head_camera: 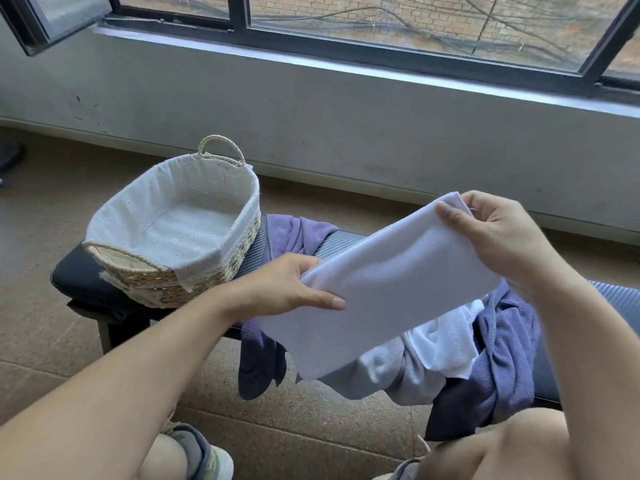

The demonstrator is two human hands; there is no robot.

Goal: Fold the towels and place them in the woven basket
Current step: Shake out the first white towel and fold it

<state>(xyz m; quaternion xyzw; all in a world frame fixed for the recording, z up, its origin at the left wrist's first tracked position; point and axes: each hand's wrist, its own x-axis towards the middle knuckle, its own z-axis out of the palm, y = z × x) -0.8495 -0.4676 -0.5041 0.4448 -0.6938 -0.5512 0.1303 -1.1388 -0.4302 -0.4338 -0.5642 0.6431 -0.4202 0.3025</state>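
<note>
A white towel, folded into a long strip, hangs in the air above the bench. My left hand grips its near left edge, thumb on top. My right hand pinches its far right corner. The woven basket with a white cloth lining and two rope handles stands on the left end of the bench, and nothing lies inside it. Under the held towel lies a heap of purple towels and another white towel, partly hidden by the strip.
A dark padded bench holds the basket and the heap. A purple towel drapes over its middle and hangs down the front. A grey wall with a window ledge runs behind. My knees and shoes show at the bottom, on brown carpet.
</note>
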